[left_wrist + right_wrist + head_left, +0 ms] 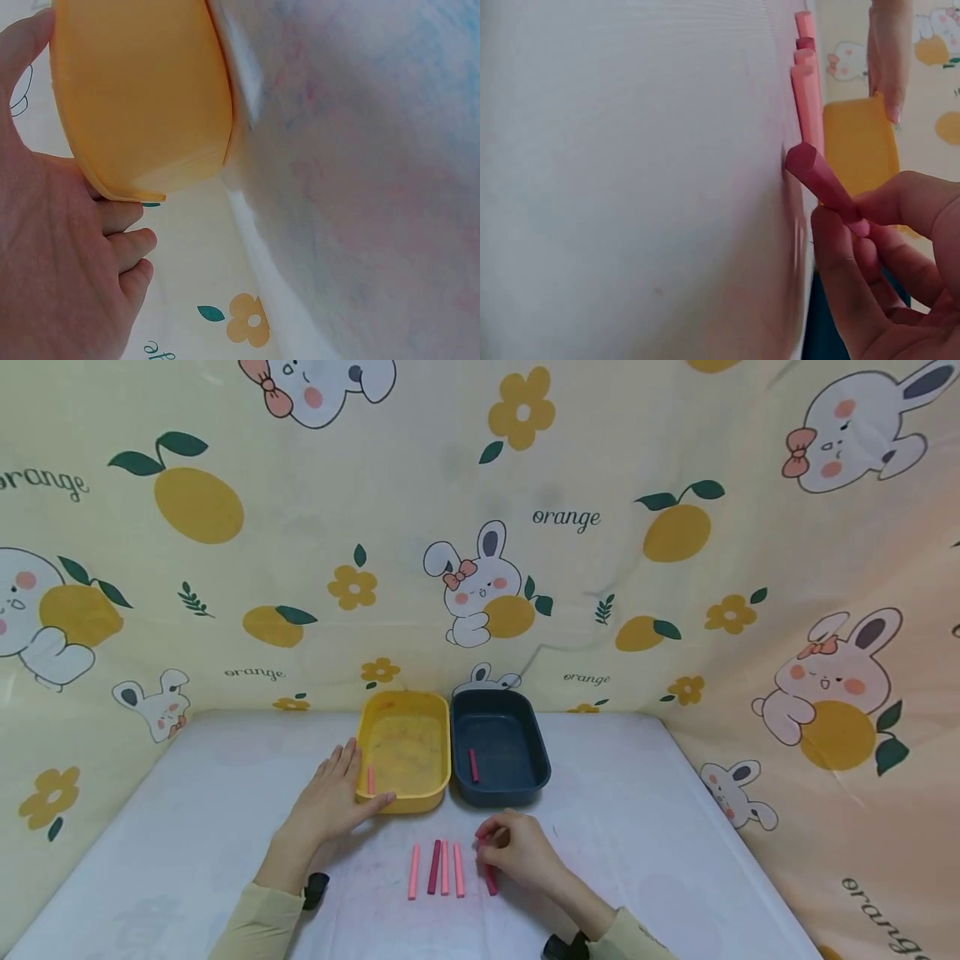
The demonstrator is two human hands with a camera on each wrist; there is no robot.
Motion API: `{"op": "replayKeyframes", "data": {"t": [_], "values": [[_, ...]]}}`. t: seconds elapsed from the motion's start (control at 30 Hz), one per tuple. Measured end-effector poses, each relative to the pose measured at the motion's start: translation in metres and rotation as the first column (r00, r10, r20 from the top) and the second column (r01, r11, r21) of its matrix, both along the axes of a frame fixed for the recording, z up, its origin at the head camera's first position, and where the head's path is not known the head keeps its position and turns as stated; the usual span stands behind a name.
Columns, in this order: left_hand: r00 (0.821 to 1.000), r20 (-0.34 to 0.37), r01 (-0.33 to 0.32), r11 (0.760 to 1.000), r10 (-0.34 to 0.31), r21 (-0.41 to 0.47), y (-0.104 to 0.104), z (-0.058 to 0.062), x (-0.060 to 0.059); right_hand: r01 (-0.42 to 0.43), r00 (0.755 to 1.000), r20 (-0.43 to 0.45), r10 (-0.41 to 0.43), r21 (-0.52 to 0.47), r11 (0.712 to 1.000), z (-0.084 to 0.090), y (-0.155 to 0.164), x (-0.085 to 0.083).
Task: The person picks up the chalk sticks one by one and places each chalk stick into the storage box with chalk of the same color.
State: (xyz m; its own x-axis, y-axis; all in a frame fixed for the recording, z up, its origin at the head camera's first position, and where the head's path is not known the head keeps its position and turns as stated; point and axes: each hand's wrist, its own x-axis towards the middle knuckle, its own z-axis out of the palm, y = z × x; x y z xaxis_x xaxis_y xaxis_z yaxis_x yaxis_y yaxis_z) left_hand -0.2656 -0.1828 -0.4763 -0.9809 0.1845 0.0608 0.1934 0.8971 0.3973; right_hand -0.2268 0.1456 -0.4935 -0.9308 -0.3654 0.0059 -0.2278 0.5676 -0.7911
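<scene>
A dark pink crayon (823, 178) with a six-sided end is pinched between the thumb and fingers of my right hand (521, 852), low over the table. My left hand (330, 797) rests against the near left corner of a yellow plastic box (412, 803). Its thumb lies along the front rim and its fingers extend along the left wall. Left of my right hand, several crayons lie in a row, among them a light pink one (413, 872) and a dark pink one (434, 867).
A dark blue box (498, 797) stands right beside the yellow one, holding a dark pink crayon (473, 766). One light pink crayon (371, 780) is inside the yellow box. Behind the white table (637, 860) hangs a cloth (592, 585) printed with rabbits and oranges.
</scene>
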Motion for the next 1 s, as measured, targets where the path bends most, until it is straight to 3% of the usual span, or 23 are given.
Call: {"op": "replayKeyframes", "data": {"t": [0.33, 0.57, 1.0], "values": [[1.0, 0.008, -0.009, 1.0, 0.01, -0.006, 0.0, 0.0, 0.001, 0.097, 0.982, -0.152, -0.115, -0.119, 0.988, 0.005, 0.0, -0.003], [1.0, 0.002, -0.012, 1.0, 0.012, -0.012, 0.001, 0.001, 0.001, 0.159, 0.963, -0.173, -0.207, -0.256, 0.953, 0.013, -0.005, -0.006], [1.0, 0.011, -0.01, 1.0, 0.01, -0.009, 0.001, 0.003, 0.001, 0.206, 0.91, -0.261, -0.321, -0.387, 0.899, 0.03, -0.01, -0.03]]}}
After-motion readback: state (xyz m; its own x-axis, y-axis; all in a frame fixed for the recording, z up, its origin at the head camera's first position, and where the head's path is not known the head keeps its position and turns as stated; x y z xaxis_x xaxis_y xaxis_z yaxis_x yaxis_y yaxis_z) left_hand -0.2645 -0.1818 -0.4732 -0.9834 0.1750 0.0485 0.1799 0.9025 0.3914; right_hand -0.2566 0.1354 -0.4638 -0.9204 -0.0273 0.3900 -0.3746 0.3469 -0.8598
